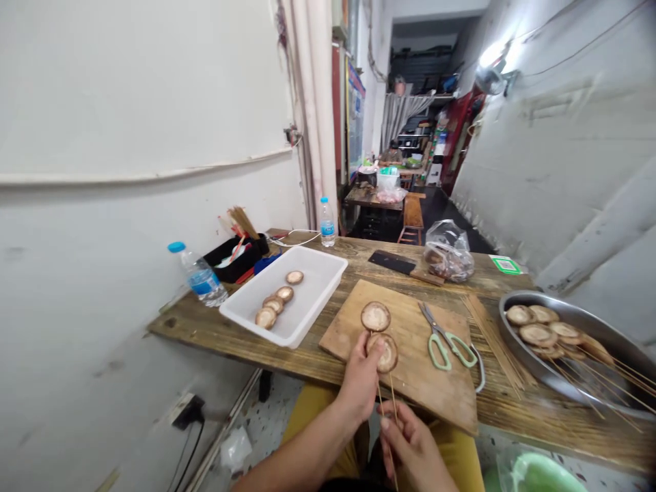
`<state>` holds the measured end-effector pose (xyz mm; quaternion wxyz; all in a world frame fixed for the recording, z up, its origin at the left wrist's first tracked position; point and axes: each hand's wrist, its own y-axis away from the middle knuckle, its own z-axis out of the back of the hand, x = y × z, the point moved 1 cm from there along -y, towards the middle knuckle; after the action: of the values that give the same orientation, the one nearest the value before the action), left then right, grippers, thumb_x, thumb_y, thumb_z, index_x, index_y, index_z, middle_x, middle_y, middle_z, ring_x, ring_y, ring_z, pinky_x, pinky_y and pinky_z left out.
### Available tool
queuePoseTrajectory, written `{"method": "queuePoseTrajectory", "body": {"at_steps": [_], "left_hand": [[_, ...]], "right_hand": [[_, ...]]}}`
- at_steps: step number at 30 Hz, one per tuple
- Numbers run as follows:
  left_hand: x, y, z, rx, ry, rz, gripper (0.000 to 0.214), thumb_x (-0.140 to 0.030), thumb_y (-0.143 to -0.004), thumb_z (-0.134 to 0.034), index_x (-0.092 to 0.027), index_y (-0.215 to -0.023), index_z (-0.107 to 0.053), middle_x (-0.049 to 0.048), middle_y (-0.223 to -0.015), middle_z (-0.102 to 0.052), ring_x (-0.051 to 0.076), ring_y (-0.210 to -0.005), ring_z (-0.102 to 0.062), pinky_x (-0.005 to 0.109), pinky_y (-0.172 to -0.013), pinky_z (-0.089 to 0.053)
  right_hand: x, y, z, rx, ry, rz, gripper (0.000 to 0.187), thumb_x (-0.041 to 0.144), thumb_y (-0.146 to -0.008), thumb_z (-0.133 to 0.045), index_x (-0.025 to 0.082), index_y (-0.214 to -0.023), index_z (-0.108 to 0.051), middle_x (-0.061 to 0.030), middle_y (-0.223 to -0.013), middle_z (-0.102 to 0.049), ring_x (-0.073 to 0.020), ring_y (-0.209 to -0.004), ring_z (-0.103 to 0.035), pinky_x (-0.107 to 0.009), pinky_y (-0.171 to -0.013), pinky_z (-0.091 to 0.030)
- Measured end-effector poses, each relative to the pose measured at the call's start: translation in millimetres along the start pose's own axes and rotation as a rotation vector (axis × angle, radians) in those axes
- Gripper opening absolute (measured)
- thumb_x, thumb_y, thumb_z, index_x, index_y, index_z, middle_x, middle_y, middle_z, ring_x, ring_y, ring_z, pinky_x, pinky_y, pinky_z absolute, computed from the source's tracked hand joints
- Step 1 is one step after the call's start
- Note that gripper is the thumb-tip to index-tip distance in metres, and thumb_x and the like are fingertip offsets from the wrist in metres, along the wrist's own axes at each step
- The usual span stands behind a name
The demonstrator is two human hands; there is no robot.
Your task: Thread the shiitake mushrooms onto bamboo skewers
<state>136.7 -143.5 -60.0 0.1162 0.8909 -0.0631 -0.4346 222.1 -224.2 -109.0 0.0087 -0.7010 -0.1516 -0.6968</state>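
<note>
My left hand [363, 369] grips a mushroom cap [387, 354] over the near part of the wooden cutting board [410, 383], thumb on its pale underside. Just beyond it, a second mushroom cap [376, 316] lies underside up, very close to the first. Two thin bamboo skewers [392, 389] run from the gripped cap down toward my lap. Lower down, my right hand [407, 437] has its fingers closed around these skewers. Green-handled scissors [441, 340] rest partly open on the board's right side.
A white plastic tray [312, 311] with several mushroom caps stands left, near two water bottles [205, 280]. Loose skewers [499, 348] lie beside a steel bowl [507, 307] of skewered mushrooms at right. A cleaver [393, 262] and a plastic bag [449, 253] sit behind the board.
</note>
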Motion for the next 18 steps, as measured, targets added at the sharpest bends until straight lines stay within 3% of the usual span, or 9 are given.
{"method": "queuePoseTrajectory", "body": {"at_steps": [4, 8, 13, 16, 18], "left_hand": [[5.3, 8.4, 1.3, 0.202, -0.27, -0.055, 0.057, -0.034, -0.074, -0.065, -0.021, -0.125, -0.047, 0.0091, -0.127, -0.055, 0.02, -0.119, -0.048, 0.03, -0.101, -0.035], [-2.7, 10.2, 13.3, 0.335, -0.373, 0.032, 0.061, -0.039, -0.074, -0.063, -0.022, -0.13, -0.044, 0.0092, -0.13, -0.052, 0.022, -0.122, -0.045, 0.033, -0.102, -0.035], [-9.7, 3.7, 35.5, 0.2, -0.51, 0.08, 0.057, -0.048, -0.067, -0.067, -0.013, -0.11, -0.059, 0.0124, -0.098, -0.068, 0.024, -0.094, -0.062, 0.035, -0.089, -0.046], [-8.8, -0.8, 45.2, 0.18, -0.549, 0.063, 0.055, -0.05, -0.062, -0.07, -0.014, -0.103, -0.062, 0.01, -0.09, -0.07, 0.022, -0.083, -0.065, 0.031, -0.081, -0.049], [-6.6, -3.6, 50.8, 0.17, -0.557, 0.063, 0.055, -0.051, -0.058, -0.072, -0.015, -0.099, -0.064, 0.0088, -0.087, -0.07, 0.021, -0.079, -0.065, 0.029, -0.076, -0.051]], "right_hand": [[-2.6, 6.2, 18.1, -0.249, 0.192, 0.147, 0.04, 0.058, -0.084, -0.042, 0.019, -0.085, -0.051, 0.001, -0.069, -0.054, -0.012, -0.06, -0.052, -0.022, -0.054, -0.042], [20.2, 21.8, 65.3, -0.479, 0.382, 0.179, 0.033, 0.049, -0.087, -0.04, 0.019, -0.086, -0.055, 0.0004, -0.07, -0.055, -0.0141, -0.065, -0.052, -0.024, -0.061, -0.041], [48.4, 50.1, 145.5, -0.717, 0.649, 0.117, 0.033, 0.046, -0.087, -0.037, 0.019, -0.098, -0.052, 0.0027, -0.061, -0.051, -0.0152, -0.056, -0.049, -0.025, -0.054, -0.036], [67.9, 66.0, 193.1, -0.827, 0.84, 0.029, 0.035, 0.043, -0.086, -0.039, 0.017, -0.109, -0.047, 0.0073, -0.05, -0.042, -0.0158, -0.047, -0.044, -0.027, -0.05, -0.033], [82.8, 74.4, 224.4, -0.879, 0.969, -0.051, 0.03, 0.039, -0.087, -0.042, 0.018, -0.107, -0.049, 0.0064, -0.051, -0.045, -0.0158, -0.049, -0.047, -0.028, -0.054, -0.035]]}}
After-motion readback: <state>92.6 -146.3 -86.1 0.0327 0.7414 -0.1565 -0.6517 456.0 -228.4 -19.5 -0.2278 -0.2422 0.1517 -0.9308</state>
